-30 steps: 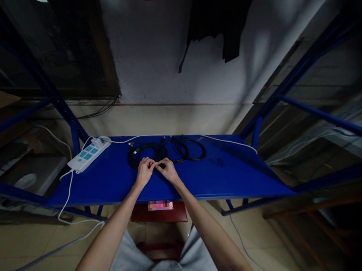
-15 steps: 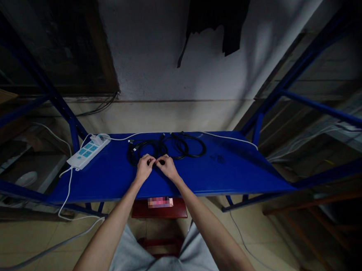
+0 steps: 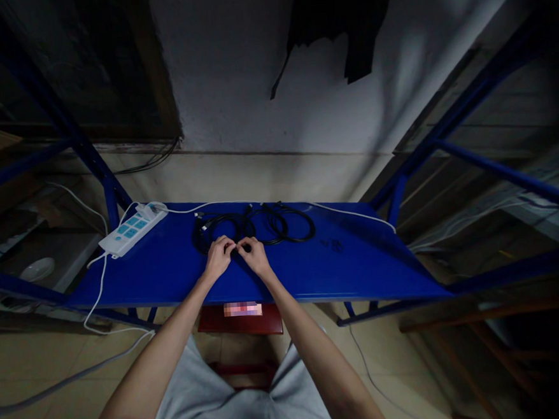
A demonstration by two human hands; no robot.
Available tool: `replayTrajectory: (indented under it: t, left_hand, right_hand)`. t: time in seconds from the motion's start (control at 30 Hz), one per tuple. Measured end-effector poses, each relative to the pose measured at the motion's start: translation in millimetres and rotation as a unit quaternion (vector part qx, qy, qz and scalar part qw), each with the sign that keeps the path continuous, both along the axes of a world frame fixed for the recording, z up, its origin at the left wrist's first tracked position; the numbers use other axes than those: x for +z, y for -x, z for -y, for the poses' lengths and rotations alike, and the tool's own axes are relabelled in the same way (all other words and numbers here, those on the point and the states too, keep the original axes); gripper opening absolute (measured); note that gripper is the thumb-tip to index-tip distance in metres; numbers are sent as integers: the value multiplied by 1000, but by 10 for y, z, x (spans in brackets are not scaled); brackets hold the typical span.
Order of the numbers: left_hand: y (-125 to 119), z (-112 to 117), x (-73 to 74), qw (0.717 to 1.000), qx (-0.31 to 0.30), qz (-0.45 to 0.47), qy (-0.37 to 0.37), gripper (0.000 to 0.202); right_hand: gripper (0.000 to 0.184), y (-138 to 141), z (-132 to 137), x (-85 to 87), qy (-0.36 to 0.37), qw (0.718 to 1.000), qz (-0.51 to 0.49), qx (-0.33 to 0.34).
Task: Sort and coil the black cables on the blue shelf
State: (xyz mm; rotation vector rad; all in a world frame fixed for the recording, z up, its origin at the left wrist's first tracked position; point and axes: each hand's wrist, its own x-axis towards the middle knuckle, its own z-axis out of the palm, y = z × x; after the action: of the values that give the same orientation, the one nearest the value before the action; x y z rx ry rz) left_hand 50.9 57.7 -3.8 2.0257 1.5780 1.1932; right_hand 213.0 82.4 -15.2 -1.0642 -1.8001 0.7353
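Black cables (image 3: 312,233) lie in overlapping coils on the blue table (image 3: 284,274), with small plugs showing at their far edge. Just in front of the left coil, my left hand (image 3: 219,254) is closed in a pinch. My right hand (image 3: 254,254) pinches beside it, and the fingertips of both nearly meet. Whatever lies between the fingers is too small and dark to make out. Part of the left coil is hidden behind my hands.
A white power strip (image 3: 132,229) with a plug in it sits at the table's left end. Its white cord (image 3: 351,213) runs along the back edge. Small dark pieces (image 3: 334,245) lie right of the coils. Blue frame posts (image 3: 396,201) rise at both ends. A red stool (image 3: 240,325) stands below.
The whole view has shifted slightly. My hands stay together in front of the left coil, with the fingertips a little differently set. The coils lie as before.
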Motion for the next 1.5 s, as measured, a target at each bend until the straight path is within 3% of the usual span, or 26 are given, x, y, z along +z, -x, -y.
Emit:
replayTrajectory:
  t: [0.13, 0.37, 0.8, 1.5]
  left_hand:
    - [4, -3, -7, 1000, 3, -8, 4, 15]
    - [3, -3, 3, 1000, 4, -23, 2, 17]
    - [8, -61, -49, 1000, 18, -2, -11, 19]
    - [11, -16, -4, 998, -38, 42, -25, 17]
  right_hand:
    - [12, 17, -29, -43, 25, 998, -51, 2]
    - [13, 23, -75, -88, 6, 1000, -15, -8]
    - [16, -61, 4, 144, 3, 995, -86, 42]
    - [9, 37, -105, -83, -8, 999, -43, -23]
